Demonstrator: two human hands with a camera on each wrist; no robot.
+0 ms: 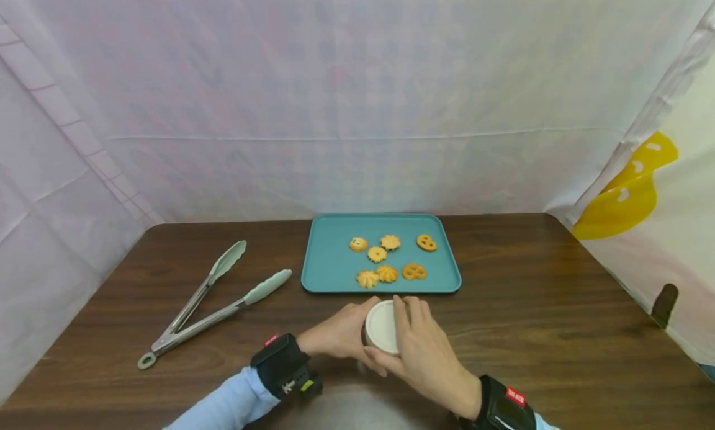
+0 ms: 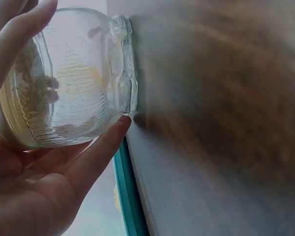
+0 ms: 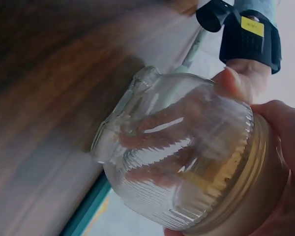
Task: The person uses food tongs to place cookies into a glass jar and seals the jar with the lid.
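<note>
A clear ribbed glass jar [image 3: 162, 162] with a flared foot stands upright on the table, capped by a round off-white lid [image 1: 382, 327]. My left hand [image 1: 341, 335] wraps around the glass side, thumb and fingers on opposite sides, one fingertip down by the foot in the left wrist view. With its fingers and thumb around the lid's edge, my right hand [image 1: 427, 358] grips the top from the right. Through the glass in the right wrist view, the left fingers show behind the jar.
Behind the jar lies a teal tray [image 1: 329, 256] with several cookies, some flower-shaped [image 1: 367, 278] and some pretzel-shaped [image 1: 414, 271]. Spread metal tongs with pale green tips [image 1: 268, 286] lie to the left on the dark wooden table [image 1: 536, 306]. Fabric walls border the table.
</note>
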